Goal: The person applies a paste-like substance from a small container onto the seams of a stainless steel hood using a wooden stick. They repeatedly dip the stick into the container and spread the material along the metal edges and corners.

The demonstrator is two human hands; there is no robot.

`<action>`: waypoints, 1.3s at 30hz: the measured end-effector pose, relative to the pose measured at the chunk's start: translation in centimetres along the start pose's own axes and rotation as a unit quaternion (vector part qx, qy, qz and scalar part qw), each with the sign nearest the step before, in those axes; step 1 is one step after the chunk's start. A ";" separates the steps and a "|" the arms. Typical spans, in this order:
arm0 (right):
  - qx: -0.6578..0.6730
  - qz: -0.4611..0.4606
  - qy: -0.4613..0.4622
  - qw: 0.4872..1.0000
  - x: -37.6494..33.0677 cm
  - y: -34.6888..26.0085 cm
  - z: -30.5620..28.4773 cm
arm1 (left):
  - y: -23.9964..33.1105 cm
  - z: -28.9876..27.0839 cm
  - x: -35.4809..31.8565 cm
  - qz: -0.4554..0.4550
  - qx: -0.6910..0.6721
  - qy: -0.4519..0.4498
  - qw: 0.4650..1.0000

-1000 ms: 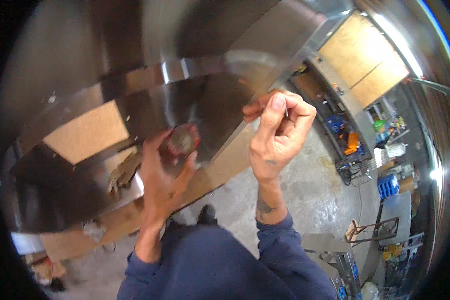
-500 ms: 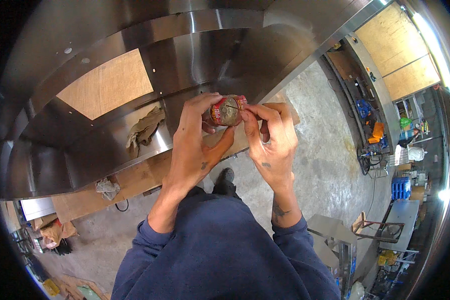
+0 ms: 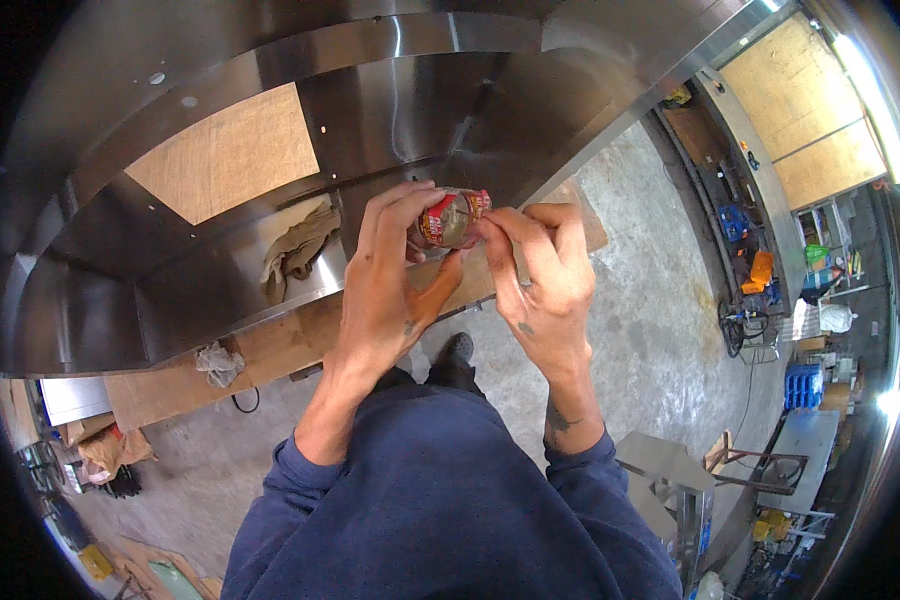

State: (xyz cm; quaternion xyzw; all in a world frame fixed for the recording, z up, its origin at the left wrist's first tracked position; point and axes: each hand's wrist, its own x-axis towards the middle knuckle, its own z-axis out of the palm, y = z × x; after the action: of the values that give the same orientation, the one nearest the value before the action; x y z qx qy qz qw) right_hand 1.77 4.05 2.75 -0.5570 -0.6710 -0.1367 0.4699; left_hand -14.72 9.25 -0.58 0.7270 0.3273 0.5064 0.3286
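Note:
Above the workpiece edge my left hand [image 3: 378,270] grips a short cylinder [image 3: 454,219] with red and yellow printing and a dull grey-brown middle. Its fingers wrap over the top, the thumb supports it from below. What kind of thing it is, I cannot tell. My right hand [image 3: 545,275] is closed in a pinch, thumb and index finger together at the cylinder's right edge; any small flap or end between them is too small to make out.
A large stainless steel hood-like piece [image 3: 270,240] fills the far left, with a wooden panel [image 3: 235,155] and a crumpled brown cloth [image 3: 300,252]. A pale rag [image 3: 218,365] lies on a wooden board [image 3: 165,395]. A metal-topped bench [image 3: 745,190] with tools stands right.
The cylinder has tilted slightly in my left hand. My right fingers remain pinched at its edge, a little shifted. The surroundings have moved slightly in view.

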 end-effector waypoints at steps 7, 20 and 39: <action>0.028 0.034 -0.011 0.999 -0.7 -0.4 -1.1 | 0.2 0.6 -0.9 -0.033 0.015 0.014 0.999; 0.192 0.211 -0.084 0.955 -14.4 1.7 -3.1 | -0.4 5.8 -12.4 -0.142 0.043 -0.029 0.989; 0.075 0.035 0.050 0.995 -29.0 27.1 14.3 | -26.6 7.6 -22.5 -0.114 0.143 0.091 0.979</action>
State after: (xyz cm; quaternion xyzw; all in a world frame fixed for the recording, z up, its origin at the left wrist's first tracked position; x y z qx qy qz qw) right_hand 16.84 5.46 -36.61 -0.5358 -0.6351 -0.0971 0.5479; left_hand -17.42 5.13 -35.89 0.6752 0.5056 0.4773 0.2463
